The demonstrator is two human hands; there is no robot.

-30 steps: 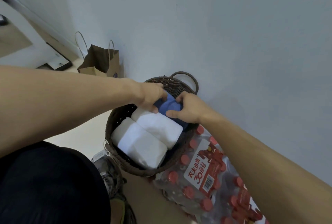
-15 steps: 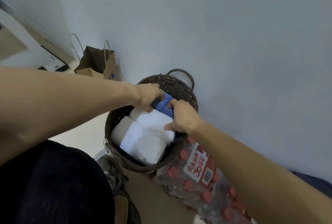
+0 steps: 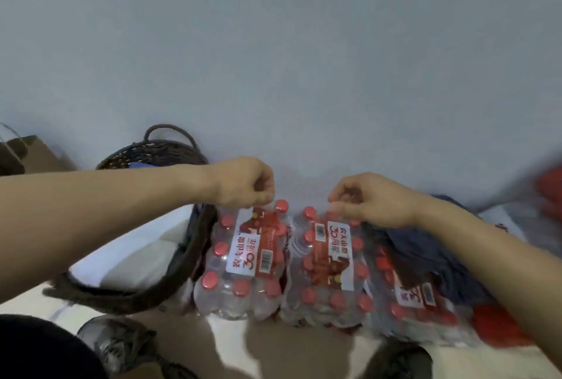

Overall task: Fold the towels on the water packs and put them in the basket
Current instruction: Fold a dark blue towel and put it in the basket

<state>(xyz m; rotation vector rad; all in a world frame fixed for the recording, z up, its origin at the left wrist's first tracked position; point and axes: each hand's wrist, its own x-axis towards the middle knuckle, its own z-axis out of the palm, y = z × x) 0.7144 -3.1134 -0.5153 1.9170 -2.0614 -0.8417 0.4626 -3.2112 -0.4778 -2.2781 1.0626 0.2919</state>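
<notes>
Left hand point(image 3: 243, 180): fingers curled loosely, holding nothing visible, above the leftmost water pack point(image 3: 243, 260). Right hand point(image 3: 371, 199): fingers curled likewise, over the second water pack point(image 3: 330, 260); whether they pinch the wrap cannot be told. Dark blue towel point(image 3: 425, 244): lies rumpled across a third pack, right. Wicker basket point(image 3: 170, 260): left, touching the first pack, containing folded white towels point(image 3: 137, 254). Paper bag point(image 3: 33, 153): far left. Shoes point(image 3: 121, 345): near edge. Pale floor point(image 3: 231, 348); plain grey-blue wall point(image 3: 273, 44) behind. Red blurred item point(image 3: 547, 193): far right.
</notes>
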